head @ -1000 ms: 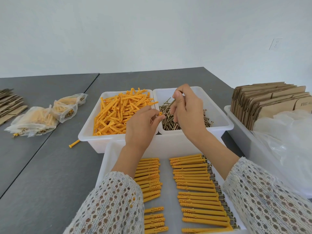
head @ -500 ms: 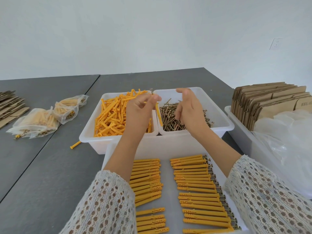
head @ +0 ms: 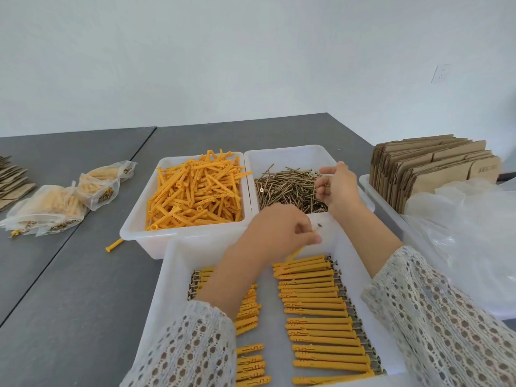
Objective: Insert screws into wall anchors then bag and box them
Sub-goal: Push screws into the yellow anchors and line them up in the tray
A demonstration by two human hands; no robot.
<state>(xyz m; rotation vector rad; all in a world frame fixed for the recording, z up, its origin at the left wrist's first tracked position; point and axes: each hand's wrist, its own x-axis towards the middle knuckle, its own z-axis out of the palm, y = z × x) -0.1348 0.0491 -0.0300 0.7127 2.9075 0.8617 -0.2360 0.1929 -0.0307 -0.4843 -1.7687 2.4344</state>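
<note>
The left hand (head: 275, 233) is lowered over the far end of the near tray (head: 178, 263), knuckles up, with its fingers curled and pinching 1 assembled anchor (head: 297, 254); the anchor's orange shank slants down below the fingers and a dark screw head shows just beyond the fingertips. The right hand (head: 336, 188) is raised over the right side of the screw bin (head: 282, 153), its fingers loosely curled with the thumb extended; whether it grips a screw cannot be determined. Both forearms wear white openwork sleeves (head: 435, 317). The near tray holds 2 columns of finished anchors (head: 315, 297) laid crosswise and parallel, screw heads at their outer ends. Behind it, 2 white bins stand side by side and touching: the anchor bin (head: 134, 219) on the left holds a loose pile of orange wall anchors (head: 195, 191), and the screw bin holds a heap of brass-coloured screws (head: 284, 188). 1 stray anchor (head: 114, 244) lies on the grey table (head: 69, 289) just beside the anchor bin. Filled clear bags (head: 53, 208) lie further left. A right-hand tray holds upright flat cardboard boxes (head: 430, 166) and clear plastic film (head: 460, 233).
</note>
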